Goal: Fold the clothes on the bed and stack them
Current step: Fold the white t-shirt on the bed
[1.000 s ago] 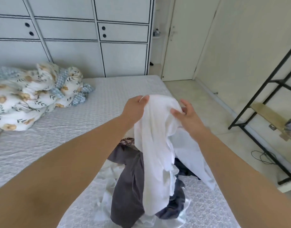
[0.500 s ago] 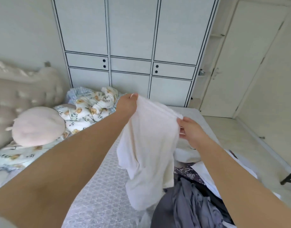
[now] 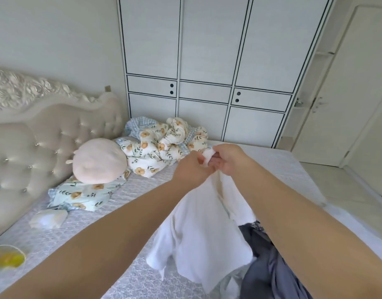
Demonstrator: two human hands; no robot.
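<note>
Starting at the left, the padded headboard backs a bed whose near-left stretch carries only a round pink cushion, a flowered pillow and a small pale bundle; no folded stack shows anywhere on it, so judging from that the task has barely begun. A rumpled flowered quilt lies against the wardrobe at the far side, and whether it counts among the things to fold I cannot tell. In the middle, the left hand and the right hand meet above the mattress, each with fingers curled and pinching the top edge of a white garment, which hangs down from them, unfolded, its lower hem dangling close to the bed. This looks like the step of finding the edges and shaking the piece out before the first fold. Further right and below, a heap of grey clothes lies crumpled on the near-right part of the bed with more white fabric under it, all of it waiting. So what remains, as far as can be seen, is nearly everything: folding the white piece, laying it down as the base, then working through the heap.
</note>
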